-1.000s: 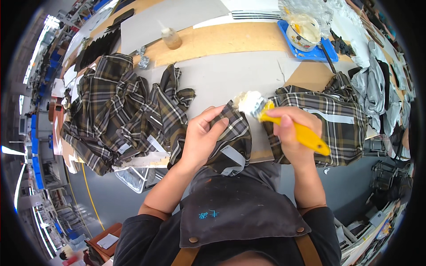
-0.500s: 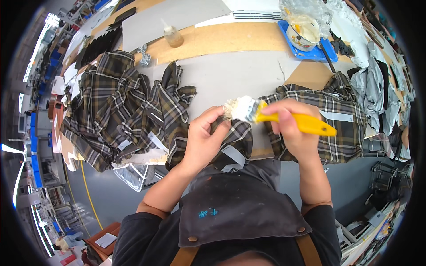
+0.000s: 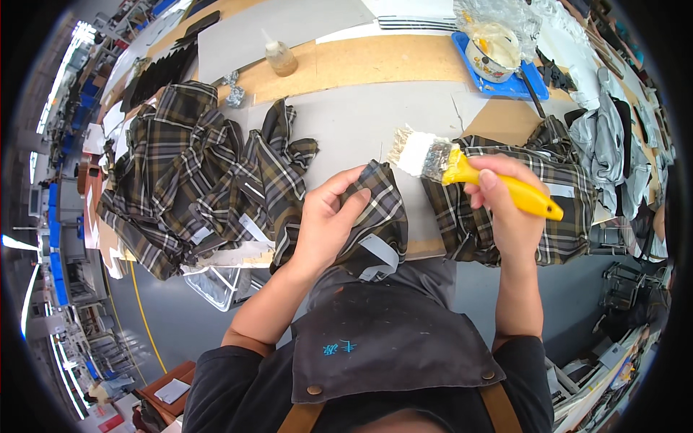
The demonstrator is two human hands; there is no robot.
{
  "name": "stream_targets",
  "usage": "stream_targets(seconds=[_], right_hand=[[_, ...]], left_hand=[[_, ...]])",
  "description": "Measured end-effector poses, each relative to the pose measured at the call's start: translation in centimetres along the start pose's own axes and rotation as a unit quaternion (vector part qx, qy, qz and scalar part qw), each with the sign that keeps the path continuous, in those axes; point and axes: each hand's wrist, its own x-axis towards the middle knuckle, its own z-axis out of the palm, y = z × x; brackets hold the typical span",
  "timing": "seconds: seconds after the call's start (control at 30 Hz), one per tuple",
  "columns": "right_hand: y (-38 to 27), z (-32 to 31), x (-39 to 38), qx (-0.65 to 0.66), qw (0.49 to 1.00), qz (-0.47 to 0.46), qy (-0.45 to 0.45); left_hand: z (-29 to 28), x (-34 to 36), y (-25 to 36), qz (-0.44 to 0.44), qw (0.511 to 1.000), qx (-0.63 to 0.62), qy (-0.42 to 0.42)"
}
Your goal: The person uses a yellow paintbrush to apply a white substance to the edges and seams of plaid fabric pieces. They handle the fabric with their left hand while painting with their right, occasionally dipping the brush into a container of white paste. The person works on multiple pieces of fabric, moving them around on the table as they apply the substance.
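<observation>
My left hand (image 3: 326,216) pinches the edge of a dark plaid fabric piece (image 3: 381,209) that has a pale strip on it and hangs over the table's near edge. Wrapped round a yellow handle, my right hand (image 3: 507,203) holds a paintbrush (image 3: 518,189). Its bristles point left and carry a thick white paste, just up and right of the held fabric and apart from it. A heap of plaid pieces (image 3: 180,155) lies to the left. More plaid fabric, a folded stack (image 3: 462,231), lies under and beside my right hand.
At the far right a blue tray (image 3: 505,89) bears a pot (image 3: 482,66) with whitish contents and a plastic bag over it. A translucent bottle (image 3: 280,59) stands at the back, near a crumpled foil-like lump (image 3: 234,92). Grey cloth (image 3: 603,144) lies at the right.
The brush has moved up and right, away from my left fingers. The fabric's corner, covered by the bristles before, now shows standing up in my left hand.
</observation>
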Motion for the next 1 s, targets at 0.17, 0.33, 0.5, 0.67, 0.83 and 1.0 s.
stream_targets(seconds=[0.17, 0.33, 0.5, 0.67, 0.83, 1.0], right_hand=[[1.7, 1.5, 0.0, -0.113, 0.986, -0.109, -0.059], [1.6, 1.3, 0.0, -0.093, 0.989, -0.096, -0.061], [1.4, 1.6, 0.4, -0.090, 0.991, -0.088, -0.045], [1.2, 1.4, 1.2, -0.096, 0.992, -0.082, 0.000], [1.0, 1.8, 1.4, -0.105, 0.993, -0.049, -0.032], [2.5, 1.9, 1.5, -0.159, 0.974, -0.161, -0.016]], left_hand=[[0.3, -0.2, -0.1, 0.019, 0.999, 0.019, -0.027], [0.1, -0.5, 0.5, -0.036, 0.999, -0.015, -0.013], [-0.2, -0.6, 0.3, -0.021, 1.000, -0.007, -0.017], [-0.7, -0.5, -0.5, 0.030, 0.996, 0.069, -0.045], [-0.9, -0.2, -0.6, 0.037, 0.993, 0.099, -0.047], [-1.3, -0.2, -0.1, 0.004, 0.995, 0.090, -0.049]])
